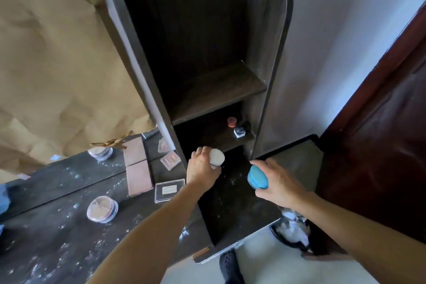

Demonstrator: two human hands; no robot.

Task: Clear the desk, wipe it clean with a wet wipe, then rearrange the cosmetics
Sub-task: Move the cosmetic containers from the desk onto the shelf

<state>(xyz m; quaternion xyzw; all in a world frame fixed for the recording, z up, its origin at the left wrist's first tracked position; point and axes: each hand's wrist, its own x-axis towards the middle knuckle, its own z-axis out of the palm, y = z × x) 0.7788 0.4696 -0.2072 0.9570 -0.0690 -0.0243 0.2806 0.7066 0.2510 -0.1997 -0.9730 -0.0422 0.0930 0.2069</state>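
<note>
Two hands are up in front of the dark shelf unit point(265, 30), each holding a cosmetic. The left hand point(202, 168) grips a white-capped bottle point(217, 157), fingers curled round its body, cap tilted up and right. The right hand point(276, 182) holds a blue-lidded jar point(258, 177) between thumb and curled fingers, tilted with the lid facing left.

Both items are over the desk point(57, 226) at the foot of the shelf unit; can't tell if the bottle touches it. The desk is dark with white specks.

Left of the left hand lie a clear square case point(169, 189), a pink flat palette point(139, 177) and, nearer the camera, a round clear compact point(102, 208).

On the low shelf, a red-capped bottle point(232, 122) stands just beside a small clear bottle point(239, 132).

A dark bin point(290, 230) with white crumpled stuff in it sits on the floor under the right forearm.
</note>
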